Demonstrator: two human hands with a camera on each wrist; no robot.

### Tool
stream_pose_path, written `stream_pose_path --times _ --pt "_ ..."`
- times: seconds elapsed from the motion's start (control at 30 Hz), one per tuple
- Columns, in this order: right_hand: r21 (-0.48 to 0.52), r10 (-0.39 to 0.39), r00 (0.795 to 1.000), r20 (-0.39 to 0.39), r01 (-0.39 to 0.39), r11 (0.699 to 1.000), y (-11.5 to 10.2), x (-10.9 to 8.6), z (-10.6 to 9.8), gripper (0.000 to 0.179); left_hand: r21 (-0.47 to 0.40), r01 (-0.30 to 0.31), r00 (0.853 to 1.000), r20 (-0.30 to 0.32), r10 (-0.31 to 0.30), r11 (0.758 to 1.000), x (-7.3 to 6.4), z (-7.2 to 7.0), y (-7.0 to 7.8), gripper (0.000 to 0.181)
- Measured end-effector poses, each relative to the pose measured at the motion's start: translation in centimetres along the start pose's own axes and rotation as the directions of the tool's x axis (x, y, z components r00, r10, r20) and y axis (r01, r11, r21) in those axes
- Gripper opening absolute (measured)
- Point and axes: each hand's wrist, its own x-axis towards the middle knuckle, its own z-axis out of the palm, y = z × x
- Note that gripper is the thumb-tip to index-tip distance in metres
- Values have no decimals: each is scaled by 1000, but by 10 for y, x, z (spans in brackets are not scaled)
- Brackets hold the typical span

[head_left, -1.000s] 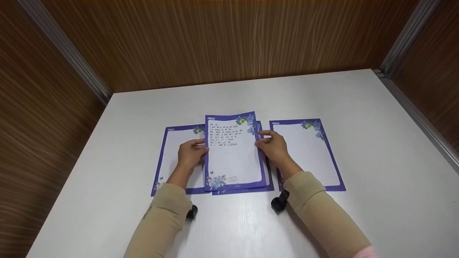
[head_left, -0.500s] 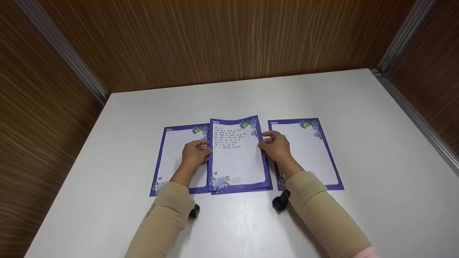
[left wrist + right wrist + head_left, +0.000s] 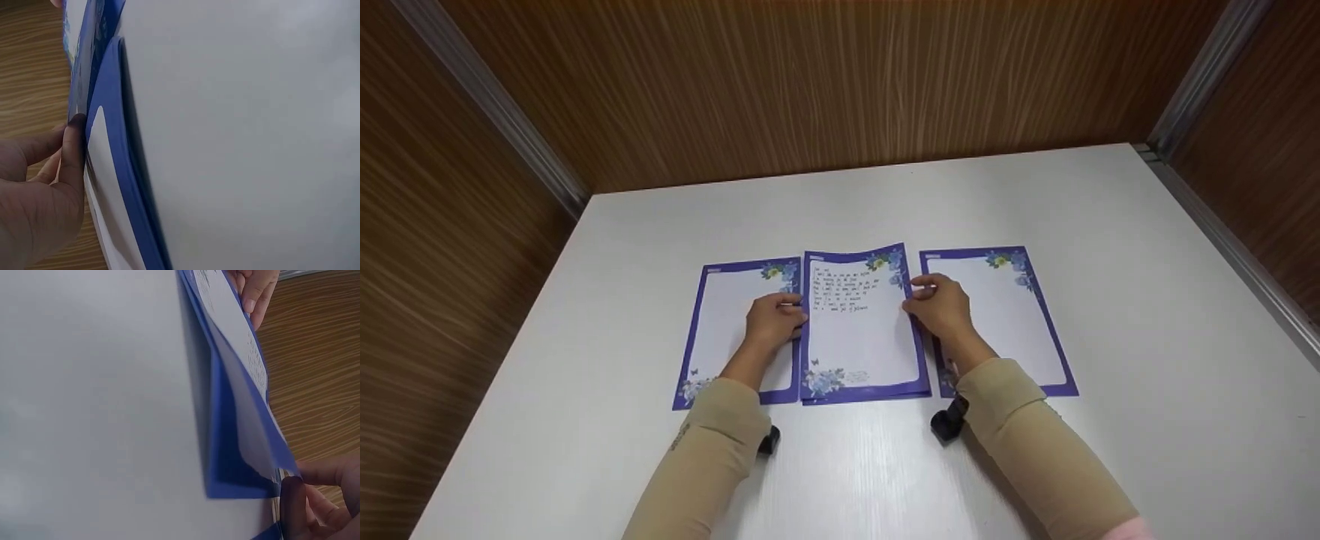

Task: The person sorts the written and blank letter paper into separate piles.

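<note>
A sheet of letter paper with a purple border, blue flowers and several handwritten lines is at the middle of the table. My left hand pinches its left edge and my right hand pinches its right edge. The top edge bows in a shallow wave. Under it lies another purple-bordered pad, with a gap between the two in the right wrist view. In the left wrist view the fingers of the left hand grip the paper's edge, close beside the left pad.
A purple-bordered pad, its page unwritten, lies to the left, partly under the left hand. Another such pad lies to the right, beside the right forearm. The white table ends at a wood-grain panel behind.
The written sheet has shifted right and slightly toward me, now nearly lined up over the pad below. Both hands have moved right with it, still pinching its edges.
</note>
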Motion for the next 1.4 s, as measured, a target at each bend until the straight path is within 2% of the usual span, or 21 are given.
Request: stream_pose_path --times 0.2,0.47,0.87,1.13,1.4 --pt "-7 -9 1000 -1 9 1000 1 -1 -4 41 40 -10 1000 -4 10 999 1 2 1 34" --pt "-5 -39 999 -37 39 999 3 -1 -6 40 75 -87 996 -26 89 993 0 2 2 33" --pt "11 2 1000 -12 -2 1000 1 1 -5 41 40 -55 997 -52 57 998 -3 -6 3 31" --pt "16 -49 999 -21 49 999 -4 0 -3 40 6 -42 997 -67 43 999 -1 -16 1 32" --pt "78 -121 992 -46 125 989 -9 -2 7 41 -22 -103 990 -97 100 994 0 -35 -6 41"
